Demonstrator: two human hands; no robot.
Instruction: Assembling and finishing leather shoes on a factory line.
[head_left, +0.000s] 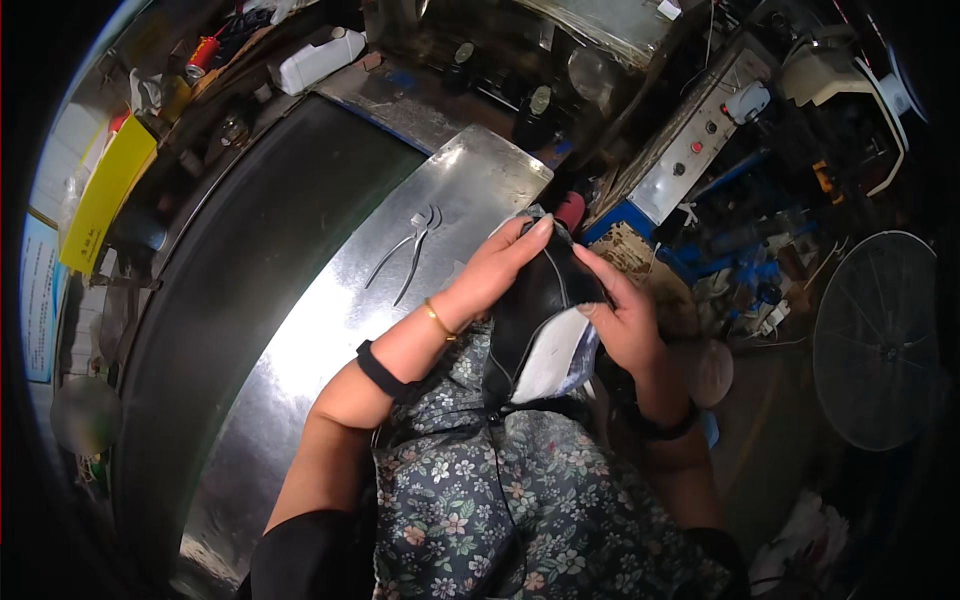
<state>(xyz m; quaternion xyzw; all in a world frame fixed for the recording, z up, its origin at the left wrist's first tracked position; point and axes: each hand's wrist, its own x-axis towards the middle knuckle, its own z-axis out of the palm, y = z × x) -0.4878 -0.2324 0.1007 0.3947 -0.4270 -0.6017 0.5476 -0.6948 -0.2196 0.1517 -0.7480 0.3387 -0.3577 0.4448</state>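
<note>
A black shoe upper (535, 300) with a white lining piece (555, 360) sits between both hands, held just above my lap. My left hand (495, 270) grips its far top edge, fingers curled over the rim. My right hand (620, 315) clasps the right side, thumb pressing on the white lining. A gold bracelet and a black band circle my left wrist, and a black band circles my right wrist.
A metal bench plate (330, 330) lies to my left with pincers (410, 245) resting on it. A curved black belt (230, 280) runs beside it. A grey control box (690, 140) stands ahead on the right, a fan (875, 340) lower right, a white bottle (320, 60) behind.
</note>
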